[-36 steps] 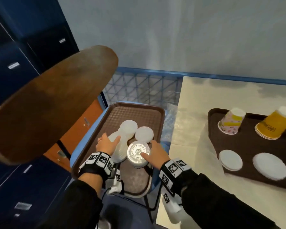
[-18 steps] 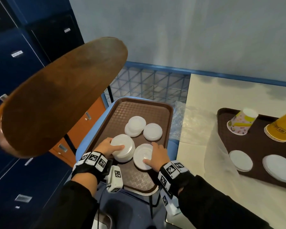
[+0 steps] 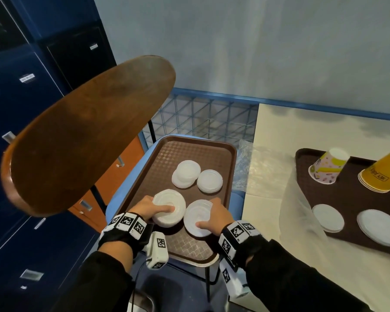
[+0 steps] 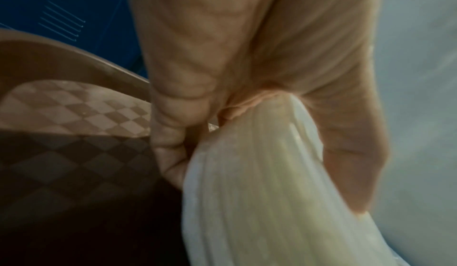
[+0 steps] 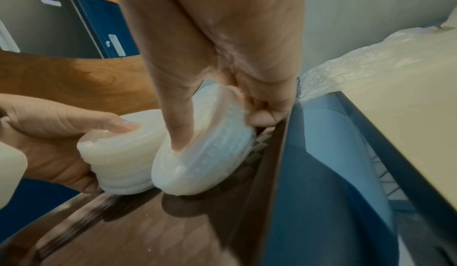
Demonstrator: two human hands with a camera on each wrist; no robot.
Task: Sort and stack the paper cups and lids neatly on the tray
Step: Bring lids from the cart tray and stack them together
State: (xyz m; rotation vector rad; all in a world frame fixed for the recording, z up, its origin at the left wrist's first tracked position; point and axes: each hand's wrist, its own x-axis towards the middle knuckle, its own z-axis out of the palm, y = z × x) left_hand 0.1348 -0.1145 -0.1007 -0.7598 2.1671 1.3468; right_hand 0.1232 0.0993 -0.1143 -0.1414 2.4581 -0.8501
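Note:
A brown tray [image 3: 167,149] rests on a blue chair seat in the head view. My left hand [image 3: 148,208] grips a thick stack of white lids [image 3: 170,218] [image 4: 259,201] [image 5: 123,164], thumb on top. Beside it my right hand [image 3: 214,216] grips a second lid stack [image 3: 195,222] [image 5: 205,164], thumb pressed on top and fingers curled at its far edge. Both stacks sit on the tray's near half. Two more lid piles [image 3: 186,174] [image 3: 209,181] lie farther back on the tray.
The chair's wooden backrest [image 3: 88,136] juts up at the left. A table [image 3: 302,136] on the right carries another brown tray [image 3: 351,199] with a patterned cup [image 3: 329,167], a stack of yellow cups [image 3: 383,174] and two lid piles [image 3: 328,218] [image 3: 379,229]. Blue cabinets [image 3: 20,97] stand on the left.
A second ago my right hand held its stack tilted up, underside showing; it now lies flat on the tray. My left hand's stack has come down beside it. The view shifted slightly.

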